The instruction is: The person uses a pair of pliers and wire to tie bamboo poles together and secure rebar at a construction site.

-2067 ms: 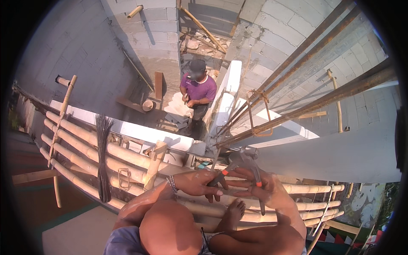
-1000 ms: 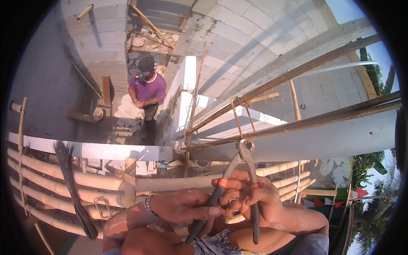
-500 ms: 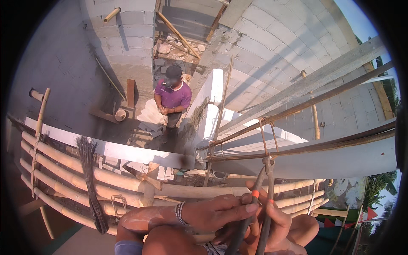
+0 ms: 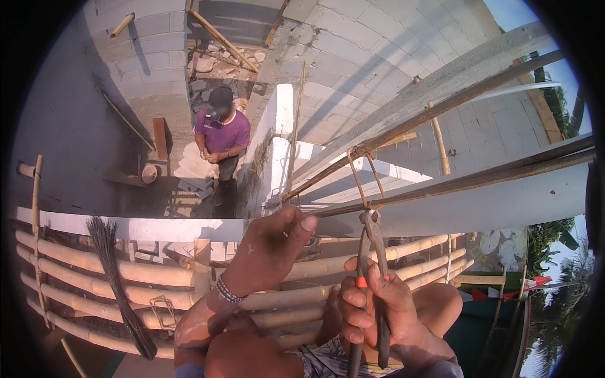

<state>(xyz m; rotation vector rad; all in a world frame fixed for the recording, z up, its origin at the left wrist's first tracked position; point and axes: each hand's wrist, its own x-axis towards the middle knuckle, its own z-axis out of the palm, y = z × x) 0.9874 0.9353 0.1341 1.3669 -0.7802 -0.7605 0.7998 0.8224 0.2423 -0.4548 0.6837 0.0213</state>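
black straight-wire bundle (image 4: 115, 277) lies across round tan bamboo poles (image 4: 148, 273), far l, w/ bent brown rectangular metal stirrup (image 4: 164, 310) nr its r. long white block ledge (image 4: 157, 228) runs behind poles; co-worker in purple shirt (image 4: 222, 131) beyond. l grip (image 4: 272, 249) is l of dark steel pincers (image 4: 363, 255) in r grip (image 4: 386, 305), tip at long rusty steel rod (image 4: 472, 181).

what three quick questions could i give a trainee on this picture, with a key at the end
1. Which hand grips the pincers?
A) left
B) right
C) neither

2. True or false: the black wires lie to the left of the pincers.

3. Fill the gap: the co-worker's shirt is ______.

Key:
1. B, the right hand
2. True
3. purple
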